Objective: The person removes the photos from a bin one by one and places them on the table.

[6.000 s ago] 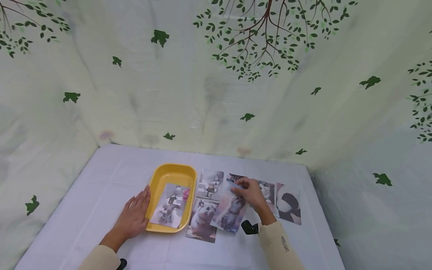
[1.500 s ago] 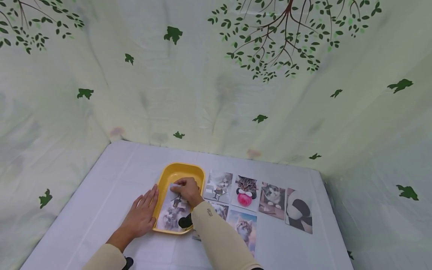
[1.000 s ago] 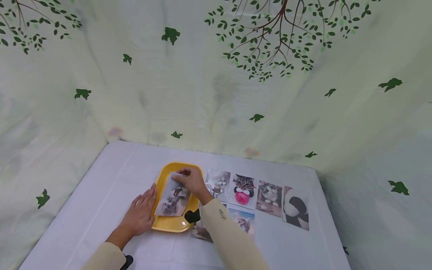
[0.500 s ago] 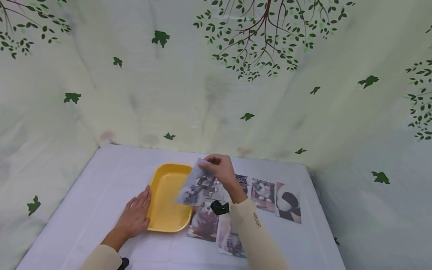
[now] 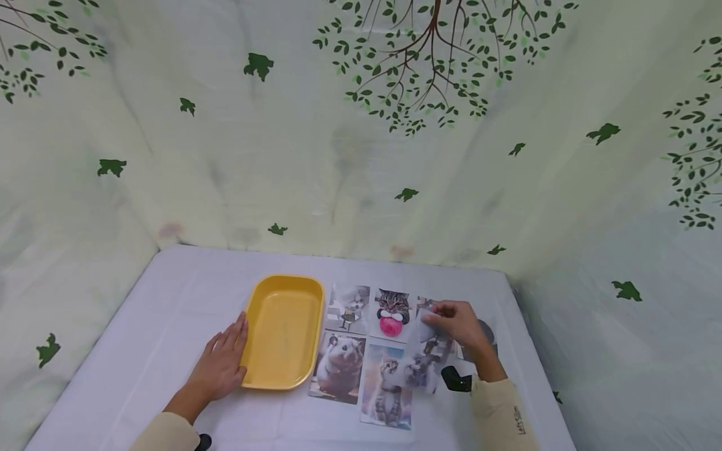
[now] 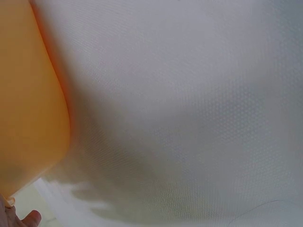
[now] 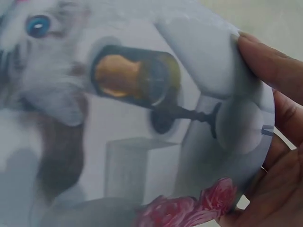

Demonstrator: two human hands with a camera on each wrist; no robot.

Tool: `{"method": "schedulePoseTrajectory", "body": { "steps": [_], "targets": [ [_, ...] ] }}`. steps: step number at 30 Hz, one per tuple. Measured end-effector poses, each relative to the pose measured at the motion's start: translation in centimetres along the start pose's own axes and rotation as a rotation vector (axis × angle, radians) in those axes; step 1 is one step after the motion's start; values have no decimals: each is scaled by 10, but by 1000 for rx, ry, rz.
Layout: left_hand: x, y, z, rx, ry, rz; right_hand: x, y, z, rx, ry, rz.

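My right hand [image 5: 459, 322] pinches the top edge of a printed photo card [image 5: 425, 363] and holds it tilted over the cards at the right. In the right wrist view the card's picture shows a grey cat, a lamp and pink flowers [image 7: 189, 208], with thumb and fingers at its edge. My left hand [image 5: 217, 363] rests with straight fingers along the left side of the yellow tray [image 5: 284, 341], whose inside is bare. The left wrist view shows mostly the tray's side [image 6: 31, 104] and the white cloth.
Right of the tray lie a pale animal card [image 5: 348, 308], a tabby card with a pink ball [image 5: 392, 313], a hamster-like animal card [image 5: 338, 366] and a kitten card [image 5: 388, 388]. My right hand and the held card partly hide others. Leaf-patterned curtains [image 5: 338, 156] surround the white-covered table [image 5: 203, 282].
Earlier my right hand set the kitten card down in the lower row. It then lifted the cat-and-lamp card out of the tray and carried it right. My left hand stays at the tray.
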State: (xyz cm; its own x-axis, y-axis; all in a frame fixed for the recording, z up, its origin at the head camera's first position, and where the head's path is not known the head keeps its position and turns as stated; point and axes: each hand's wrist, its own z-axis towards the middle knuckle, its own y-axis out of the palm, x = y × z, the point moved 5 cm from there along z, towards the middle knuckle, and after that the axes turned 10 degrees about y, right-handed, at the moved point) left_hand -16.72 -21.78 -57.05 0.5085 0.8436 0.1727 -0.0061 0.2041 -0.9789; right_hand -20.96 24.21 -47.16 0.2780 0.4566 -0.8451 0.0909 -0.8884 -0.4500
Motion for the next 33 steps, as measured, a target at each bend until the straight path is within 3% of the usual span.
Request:
{"method": "schedulePoseTrajectory", "body": {
  "steps": [6, 15, 22, 33],
  "targets": [
    [0, -1, -1, -35, -23, -12, 54, -15, -4, 2, 127, -75],
    [0, -1, -2, -20, -13, -6, 110, 5, 3, -3, 107, -141],
    [0, 2, 0, -46, -28, -32, 125, 24, 8, 119, 15, -187],
    [1, 3, 1, -39, -12, -24, 132, 36, 11, 210, -103, -288]
  ]
}}
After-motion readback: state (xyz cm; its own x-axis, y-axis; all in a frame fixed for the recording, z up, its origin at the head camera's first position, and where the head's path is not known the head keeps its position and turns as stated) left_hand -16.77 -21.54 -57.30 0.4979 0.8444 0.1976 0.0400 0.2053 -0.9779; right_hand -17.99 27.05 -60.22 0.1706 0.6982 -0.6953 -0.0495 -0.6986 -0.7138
